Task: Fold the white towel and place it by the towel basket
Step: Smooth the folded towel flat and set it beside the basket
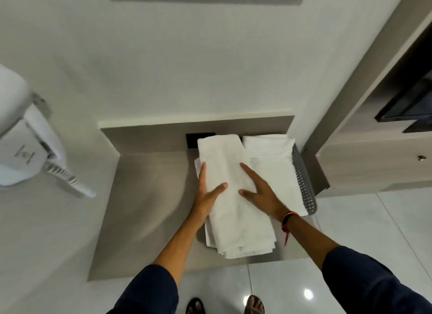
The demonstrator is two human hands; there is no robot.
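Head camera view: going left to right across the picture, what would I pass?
Wall-mounted hair dryer → left hand → folded white towel → right hand → towel basket → dark cabinet opening.

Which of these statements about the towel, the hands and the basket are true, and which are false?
1. Both hands lie on the folded white towel. True: left hand, right hand.
2. The towel lies on the floor. False: it lies on the grey counter.
3. The towel basket stands right of the towel. True.
4. The basket holds nothing. False: white towels lie in it.
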